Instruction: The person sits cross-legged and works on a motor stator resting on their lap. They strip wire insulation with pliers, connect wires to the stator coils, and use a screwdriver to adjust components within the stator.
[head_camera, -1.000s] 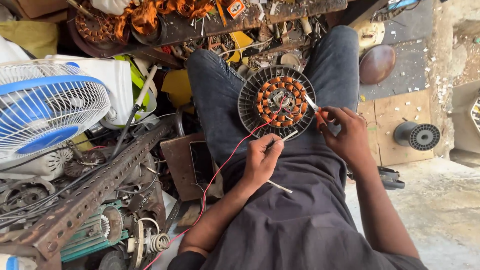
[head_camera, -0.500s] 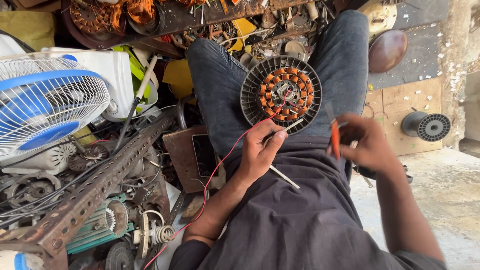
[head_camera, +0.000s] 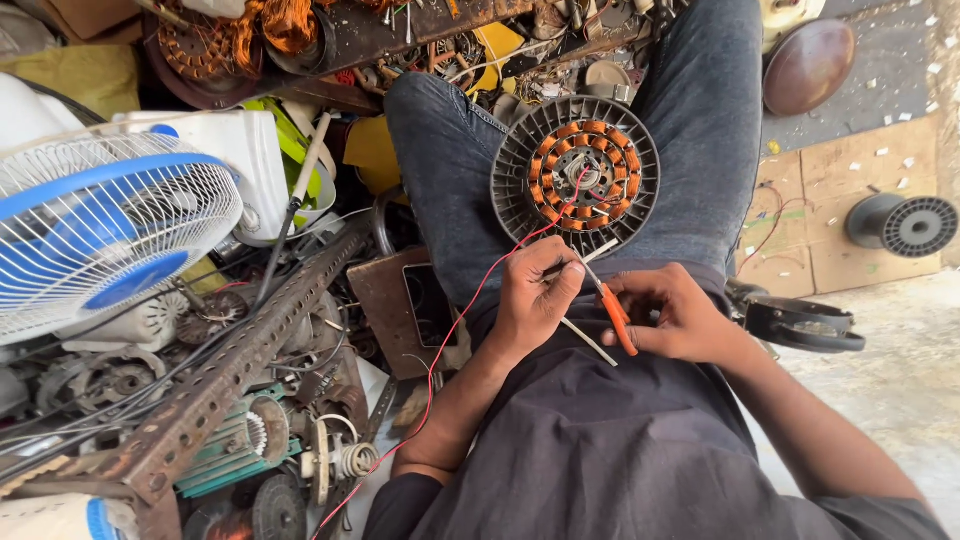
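The round grey fan stator with copper windings (head_camera: 577, 176) rests on the lap, its thin red wire (head_camera: 470, 305) pinched taut in the left hand (head_camera: 532, 292) so the orange-handled cutters (head_camera: 612, 310) gripped in the right hand (head_camera: 680, 322) can reach.

Dark matt metal housing with glossy copper windings on the motor stator (head_camera: 578, 176), upper centre. Smooth red plastic sheath on the wire (head_camera: 470, 310). Rough, rusted perforated steel angle bar (head_camera: 215, 385), lower left. White glossy plastic fan grille (head_camera: 100, 230), left.
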